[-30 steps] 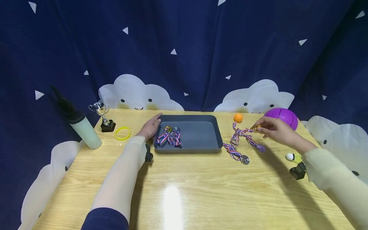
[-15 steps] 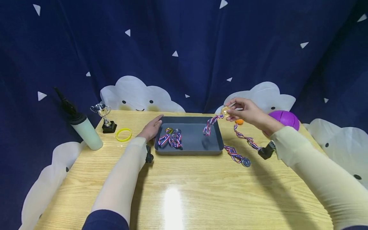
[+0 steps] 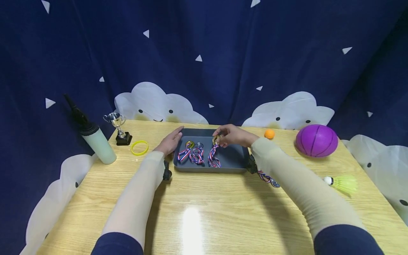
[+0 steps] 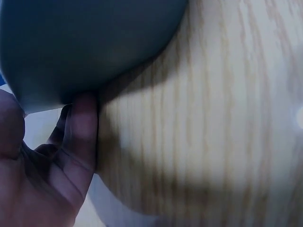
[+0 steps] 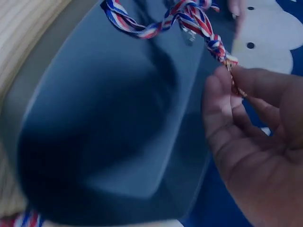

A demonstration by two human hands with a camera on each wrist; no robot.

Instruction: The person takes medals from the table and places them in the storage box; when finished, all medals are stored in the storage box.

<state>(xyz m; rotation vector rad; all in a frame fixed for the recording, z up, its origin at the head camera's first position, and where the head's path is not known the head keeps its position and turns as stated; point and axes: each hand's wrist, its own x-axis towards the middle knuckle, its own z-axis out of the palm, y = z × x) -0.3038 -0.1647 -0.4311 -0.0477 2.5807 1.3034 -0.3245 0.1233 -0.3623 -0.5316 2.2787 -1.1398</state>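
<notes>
Right hand [image 3: 232, 136] is now pinching gold medal [image 3: 216, 139] over tray [image 3: 236, 160], having carried it from worktop [image 3: 204, 212]; ribbon [image 3: 213, 157] is settling inside; left hand [image 3: 170, 141], fingers straight, is steadying tray's edge.

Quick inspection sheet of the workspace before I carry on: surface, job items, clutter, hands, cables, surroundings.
Surface: wooden table, glare spot near the front.
Job's things: grey tray holds two medals; a third, the gold medal, hangs over the tray with its ribbon trailing inside; a fourth medal lies on the table right of the tray.
Clutter: trophy, yellow wristband, pump bottle, orange ball, purple ball, shuttlecock.
Hands: left hand rests on the tray's left rim; right hand pinches the gold medal.
Cables: nothing seen.
Surroundings: dark blue curtain with cloud faces.
</notes>
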